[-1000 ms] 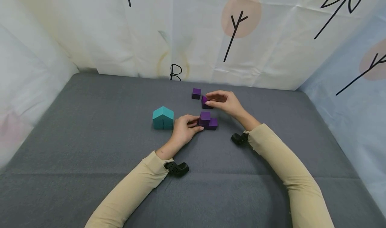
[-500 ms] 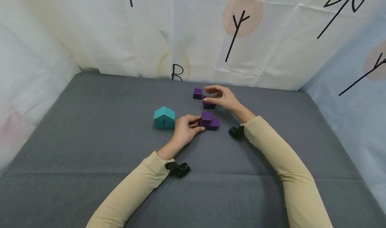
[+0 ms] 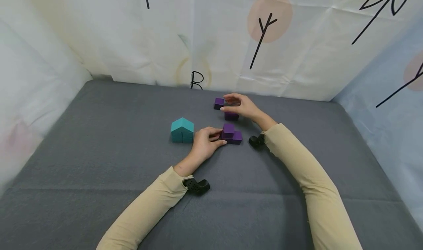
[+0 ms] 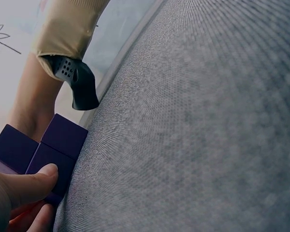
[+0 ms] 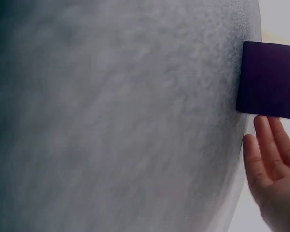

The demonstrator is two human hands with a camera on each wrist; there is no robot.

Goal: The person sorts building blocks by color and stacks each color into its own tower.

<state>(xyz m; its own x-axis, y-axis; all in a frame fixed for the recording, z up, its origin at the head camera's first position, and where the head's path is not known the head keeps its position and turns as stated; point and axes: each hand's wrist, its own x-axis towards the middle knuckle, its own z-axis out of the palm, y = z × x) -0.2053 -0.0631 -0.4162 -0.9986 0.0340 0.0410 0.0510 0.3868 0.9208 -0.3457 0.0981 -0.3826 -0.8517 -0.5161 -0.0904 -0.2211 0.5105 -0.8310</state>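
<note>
In the head view my left hand (image 3: 203, 144) holds a small stack of purple blocks (image 3: 228, 129) at its left side. The left wrist view shows the thumb against the face of a purple block (image 4: 50, 159), with fingers curled below. My right hand (image 3: 242, 107) is over another purple block (image 3: 231, 116), partly covering it, its fingers extended toward a purple cube (image 3: 219, 103) farther back. In the right wrist view, straight fingers (image 5: 268, 150) lie close to a purple block (image 5: 268, 79); whether they touch it I cannot tell.
A teal house-shaped group of blocks (image 3: 182, 130) stands just left of my left hand. Grey cloth (image 3: 115, 140) covers the table. A white printed curtain (image 3: 224, 40) rises along the back edge, with more fabric at both sides.
My right hand has let go of the purple block beneath it and moved slightly back and left, toward the rear cube. The left hand stays on the stack. The view has shifted a little.
</note>
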